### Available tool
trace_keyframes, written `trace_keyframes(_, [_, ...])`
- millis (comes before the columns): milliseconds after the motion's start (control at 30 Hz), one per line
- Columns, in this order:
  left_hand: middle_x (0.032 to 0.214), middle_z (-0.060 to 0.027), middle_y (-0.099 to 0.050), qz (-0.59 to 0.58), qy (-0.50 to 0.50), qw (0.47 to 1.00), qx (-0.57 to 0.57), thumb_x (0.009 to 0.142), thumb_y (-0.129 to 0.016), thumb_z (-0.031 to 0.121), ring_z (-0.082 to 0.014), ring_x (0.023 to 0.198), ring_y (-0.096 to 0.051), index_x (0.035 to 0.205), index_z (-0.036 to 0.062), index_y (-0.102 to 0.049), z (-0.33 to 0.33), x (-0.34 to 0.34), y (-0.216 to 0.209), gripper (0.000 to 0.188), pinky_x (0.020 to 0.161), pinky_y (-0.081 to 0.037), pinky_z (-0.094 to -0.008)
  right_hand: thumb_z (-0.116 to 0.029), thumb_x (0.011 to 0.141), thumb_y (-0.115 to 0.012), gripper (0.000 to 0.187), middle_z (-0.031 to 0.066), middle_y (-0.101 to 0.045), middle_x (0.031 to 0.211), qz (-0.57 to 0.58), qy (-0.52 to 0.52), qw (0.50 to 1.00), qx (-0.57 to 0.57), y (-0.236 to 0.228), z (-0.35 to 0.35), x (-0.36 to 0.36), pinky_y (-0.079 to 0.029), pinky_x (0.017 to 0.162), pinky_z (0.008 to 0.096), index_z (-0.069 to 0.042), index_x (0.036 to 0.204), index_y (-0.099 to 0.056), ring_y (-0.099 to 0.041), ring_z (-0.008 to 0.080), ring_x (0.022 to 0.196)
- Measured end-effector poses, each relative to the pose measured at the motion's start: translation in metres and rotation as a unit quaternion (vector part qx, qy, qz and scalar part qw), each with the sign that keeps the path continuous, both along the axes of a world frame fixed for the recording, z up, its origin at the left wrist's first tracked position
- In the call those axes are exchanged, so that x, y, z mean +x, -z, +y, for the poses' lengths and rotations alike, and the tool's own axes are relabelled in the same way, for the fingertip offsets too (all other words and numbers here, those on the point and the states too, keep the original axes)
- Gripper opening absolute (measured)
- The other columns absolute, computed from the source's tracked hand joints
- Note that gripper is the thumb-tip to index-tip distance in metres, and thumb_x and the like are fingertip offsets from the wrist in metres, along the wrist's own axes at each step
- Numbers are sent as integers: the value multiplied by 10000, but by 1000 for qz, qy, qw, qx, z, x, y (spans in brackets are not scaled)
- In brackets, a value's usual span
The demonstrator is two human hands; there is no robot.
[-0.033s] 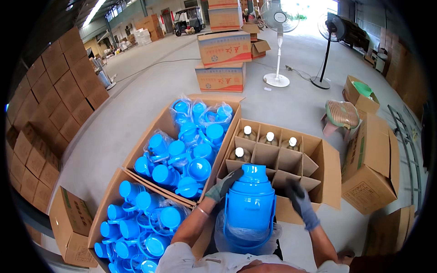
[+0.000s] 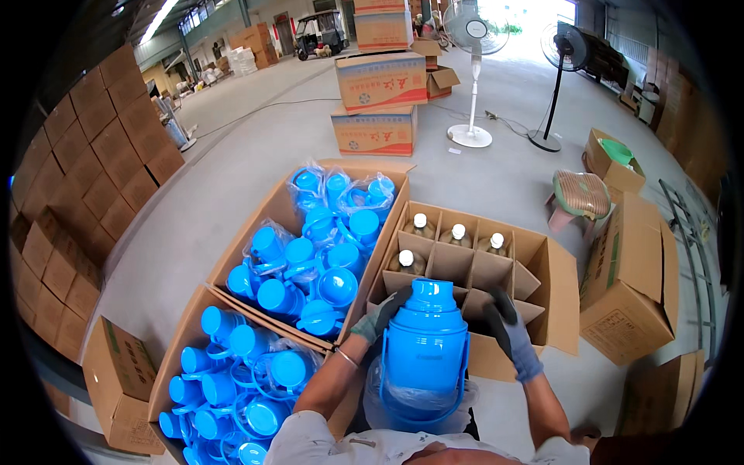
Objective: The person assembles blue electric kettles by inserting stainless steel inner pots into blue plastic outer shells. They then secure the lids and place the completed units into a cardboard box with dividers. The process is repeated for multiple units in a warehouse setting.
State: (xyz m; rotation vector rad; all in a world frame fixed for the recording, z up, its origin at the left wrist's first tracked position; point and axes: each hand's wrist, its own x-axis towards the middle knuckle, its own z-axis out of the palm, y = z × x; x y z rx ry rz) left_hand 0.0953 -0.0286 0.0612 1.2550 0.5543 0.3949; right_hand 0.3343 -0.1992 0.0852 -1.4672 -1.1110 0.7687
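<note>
Flask: blue plastic vacuum flask (image 2: 426, 349), upright, at 6 o'clock low in the view, held between both hands directly in front of the person; a thin clear plastic wrap bunches around its base.
Flask handle: blue bail handle hanging down along the flask's sides and across its lower front.
Left hand: grey-gloved left hand (image 2: 377, 316), at 9 o'clock of the flask, fingers pressed against the shoulder just below the cap; clamped on the flask.
Right hand: grey-gloved right hand (image 2: 512, 333), at 3 o'clock of the flask, fingers spread, near the flask's upper side; contact with the flask cannot be confirmed.
Divided carton: open cardboard carton (image 2: 542, 256) with a cardboard grid insert, at 12 to 1 o'clock of the flask, just behind it on the floor.
Carton contents: four white-capped items (image 2: 459, 232) standing in the far cells; the near cells show no visible contents.
Parts carton, near: open carton (image 2: 182, 341) at 9 o'clock of the flask, filled with blue cups and lids.
Parts carton, far: second open carton (image 2: 267, 213) at 11 o'clock, filled with blue cups in clear bags.
Surroundings: concrete floor (image 2: 232, 155); white pedestal fan (image 2: 473, 46) and black pedestal fan (image 2: 562, 54) at 12 to 1 o'clock, well apart from the flask; stool (image 2: 580, 195) at 2 o'clock.
</note>
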Motion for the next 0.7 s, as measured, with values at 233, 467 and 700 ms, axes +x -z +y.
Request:
trace_keyframes(233, [1034,-198,-621,215,31,896,387,889,-482,536,-300,915,-617,1259,-21,-448,-33,20,-74,669,852,-476,-352,-299,913,-560,559,131,-436,1346,195,-269,943,32,7,99,-21,-368,1042,358,-40,1372,-374,-435,233,1228])
trace_keyframes(467, [1194,-208,-518,145,-15,829,540,880,-564,282,-334,1019,-563,1261,-15,-437,33,-28,10,499,792,-495,-389,-348,887,-589,495,106,-499,1232,-9,-222,975,-11,-8,112,-21,-422,944,320,-19,1242,-486,-494,195,1101])
trace_keyframes(700, [899,-152,-663,259,-16,819,512,858,-607,367,-305,776,-653,1061,0,-571,-26,26,-85,421,704,-500,-401,-231,885,-584,560,125,-428,1357,108,-220,966,79,43,111,11,-352,1034,339,-7,1354,-379,-424,217,1235])
